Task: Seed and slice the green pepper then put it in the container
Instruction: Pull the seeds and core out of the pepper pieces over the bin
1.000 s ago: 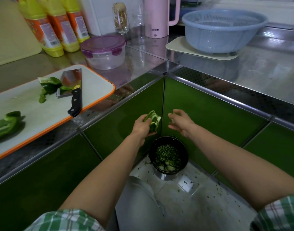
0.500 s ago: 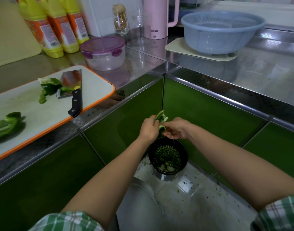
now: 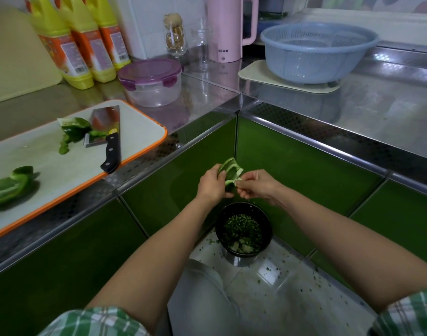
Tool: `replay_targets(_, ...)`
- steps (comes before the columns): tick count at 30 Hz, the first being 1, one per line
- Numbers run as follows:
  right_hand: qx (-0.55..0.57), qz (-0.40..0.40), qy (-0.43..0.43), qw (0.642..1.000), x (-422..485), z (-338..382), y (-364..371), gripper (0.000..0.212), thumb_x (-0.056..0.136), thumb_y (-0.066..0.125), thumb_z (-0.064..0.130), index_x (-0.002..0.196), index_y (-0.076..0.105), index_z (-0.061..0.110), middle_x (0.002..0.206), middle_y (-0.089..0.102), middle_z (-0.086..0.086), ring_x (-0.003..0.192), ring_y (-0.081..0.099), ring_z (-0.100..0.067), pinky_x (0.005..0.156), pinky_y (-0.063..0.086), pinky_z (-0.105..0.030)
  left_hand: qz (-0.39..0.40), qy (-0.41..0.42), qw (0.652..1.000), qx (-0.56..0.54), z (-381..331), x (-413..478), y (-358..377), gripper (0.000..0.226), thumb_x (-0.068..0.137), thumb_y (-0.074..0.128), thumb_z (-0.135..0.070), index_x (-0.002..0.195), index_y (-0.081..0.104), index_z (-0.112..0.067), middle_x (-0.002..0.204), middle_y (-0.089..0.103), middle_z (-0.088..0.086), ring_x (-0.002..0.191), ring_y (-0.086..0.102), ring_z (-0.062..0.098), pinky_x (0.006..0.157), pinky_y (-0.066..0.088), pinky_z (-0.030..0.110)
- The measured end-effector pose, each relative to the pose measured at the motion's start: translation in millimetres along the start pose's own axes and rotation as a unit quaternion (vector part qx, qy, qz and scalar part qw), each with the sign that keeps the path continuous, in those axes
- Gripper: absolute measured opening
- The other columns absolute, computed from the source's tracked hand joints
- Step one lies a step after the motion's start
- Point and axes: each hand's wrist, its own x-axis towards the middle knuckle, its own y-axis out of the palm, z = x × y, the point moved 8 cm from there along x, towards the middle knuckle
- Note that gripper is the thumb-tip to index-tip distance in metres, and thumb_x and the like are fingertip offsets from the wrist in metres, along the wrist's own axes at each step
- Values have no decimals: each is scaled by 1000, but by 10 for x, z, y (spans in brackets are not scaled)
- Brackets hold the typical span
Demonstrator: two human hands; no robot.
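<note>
Seeding in progress: your left hand (image 3: 213, 184) grips a pepper piece (image 3: 229, 171) above the near bin (image 3: 267, 224), right hand (image 3: 256, 186) pinching its pith (image 3: 237, 182). On the left board (image 3: 62, 170) other pieces (image 3: 12, 185) lie unsliced; the far container (image 3: 150, 88) is lidded.

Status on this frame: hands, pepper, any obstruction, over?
Left hand holds pepper piece above waste bin; right hand pinches its pale inner rib. Container lidded on counter. Nothing between hands and bin.
</note>
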Motion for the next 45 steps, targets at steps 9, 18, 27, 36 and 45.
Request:
replay_targets(9, -365, -113, -58, 922, 55, 13, -240, 25, 99, 48, 18, 118, 63, 16, 118, 65, -9, 66, 57, -11, 58, 48, -23, 3, -34, 996, 82, 66, 13, -45, 42, 104, 39, -19, 145, 38, -11, 131, 52, 14, 86, 65, 22, 74, 61, 39)
replay_targets(18, -168, -92, -70, 979, 15, 162, -152, 33, 89, 61, 45, 94, 61, 12, 103, 68, -11, 84, 64, -16, 81, 48, -28, 17, -27, 999, 24, 42, 17, 17, 32, 103, 39, -17, 134, 47, -9, 119, 57, 12, 98, 63, 24, 80, 60, 42)
replay_targets(27, -178, -147, -67, 971, 40, 170, -175, 24, 86, 67, 16, 62, 68, 12, 62, 70, -4, 59, 60, -13, 75, 55, -35, -13, 44, 990, 136, -66, -20, -20, 26, 100, 46, -11, 124, 56, -10, 102, 63, 10, 81, 68, 22, 67, 61, 35)
replay_targets(36, -486, -69, -176, 853, -37, 356, -26, 6, 93, 58, 13, 90, 61, 8, 87, 64, -8, 80, 63, -22, 76, 55, -39, 0, 58, 969, 240, -137, -60, -9, 26, 100, 45, -9, 121, 59, -12, 93, 67, 10, 67, 70, 20, 50, 53, 22)
replay_targets(45, -403, -150, -79, 900, 78, 110, -419, 31, 92, 54, -2, 118, 64, 10, 120, 63, -10, 93, 64, -20, 69, 52, -21, 59, -68, 996, 0, 134, -11, -93, 37, 100, 42, -4, 137, 45, -8, 109, 54, 7, 94, 63, 25, 70, 60, 34)
